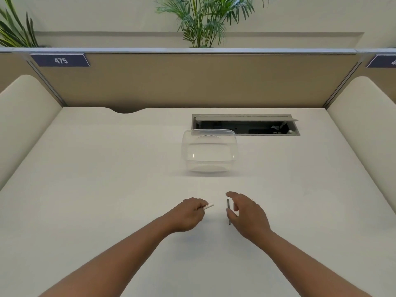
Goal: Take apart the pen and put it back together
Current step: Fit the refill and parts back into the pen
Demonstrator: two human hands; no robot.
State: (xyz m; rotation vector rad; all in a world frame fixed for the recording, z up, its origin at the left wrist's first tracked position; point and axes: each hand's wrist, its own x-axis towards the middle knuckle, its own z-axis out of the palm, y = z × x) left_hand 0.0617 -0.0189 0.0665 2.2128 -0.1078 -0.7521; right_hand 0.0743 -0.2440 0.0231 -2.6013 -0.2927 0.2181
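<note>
**Pen in two pieces, rejoining not yet done**

Nearer the person than the clear tub [209, 154], the left hand [188, 214] pinches a short white pen piece [209, 206]. To its right a thin dark pen piece [228, 211] lies on the desk [107, 168], the right hand [248, 215] spread loosely beside it, thumb touching. Apparently disassembly is done; reassembly remains.

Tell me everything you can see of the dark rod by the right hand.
The dark rod is thin, straight, grey-black and matte; whether metal or plastic is unclear. It looks like one plain piece with no visible tip or clip. It lies on the white desk, pointing away from the person. The right hand is open over it, thumb crossing its nearer half, forefinger past its far end; whether they actually grip it is unclear.
</note>
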